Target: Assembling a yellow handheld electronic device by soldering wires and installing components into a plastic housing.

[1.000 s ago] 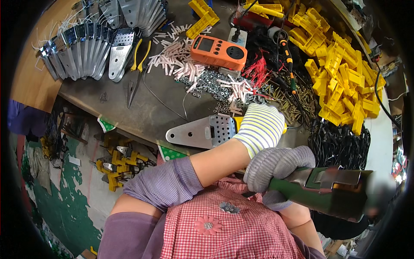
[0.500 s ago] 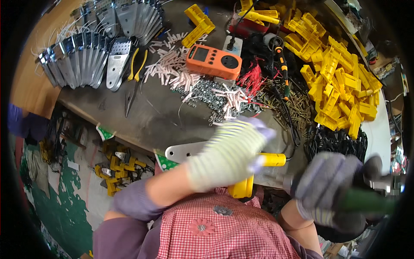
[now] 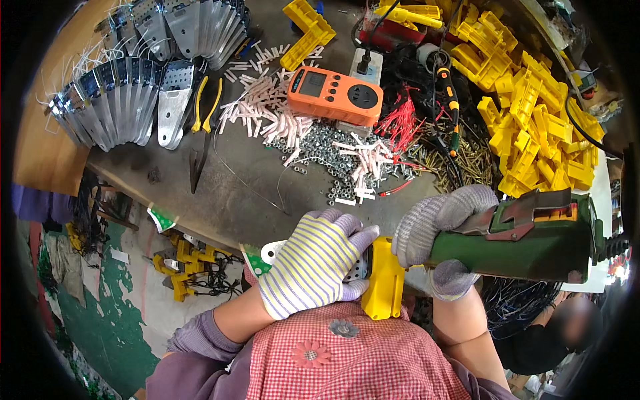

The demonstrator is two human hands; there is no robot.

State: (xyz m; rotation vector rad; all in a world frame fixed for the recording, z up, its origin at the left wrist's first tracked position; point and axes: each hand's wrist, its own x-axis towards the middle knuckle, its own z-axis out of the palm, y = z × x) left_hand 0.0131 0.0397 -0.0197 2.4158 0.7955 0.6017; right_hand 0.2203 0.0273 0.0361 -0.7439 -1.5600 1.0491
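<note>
My left hand (image 3: 313, 267) hides most of the metal plate (image 3: 272, 252); only its rounded end with one hole and a dotted strip by my thumb show. My right fingers cover the front of the green tool (image 3: 520, 237), and I cannot make out whether its tip touches the yellow housing (image 3: 385, 280). The tool's tail fades near the dark rim, and another person (image 3: 533, 343) at lower right is partly blurred. The dark bench (image 3: 180, 180) carries fanned plates (image 3: 110, 100) at far left, pliers (image 3: 207, 127) beside them, then pale tubes (image 3: 257, 110), an orange meter (image 3: 335, 95), loose nuts (image 3: 320, 153), red wires (image 3: 400, 123) and brassy screws (image 3: 443, 163). Yellow parts (image 3: 533, 120) heap up on the right; below left, the floor (image 3: 113, 300) shows worn green paint. The metal plate lies at the bench's near edge, in front of my apron (image 3: 333, 360), with the yellow housing at its right end. My left hand holds the metal plate palm down, fingers together toward the far side, thumb against the yellow housing. My right hand (image 3: 440, 233) wraps round the green tool, which lies nearly level, its front toward the yellow housing.
</note>
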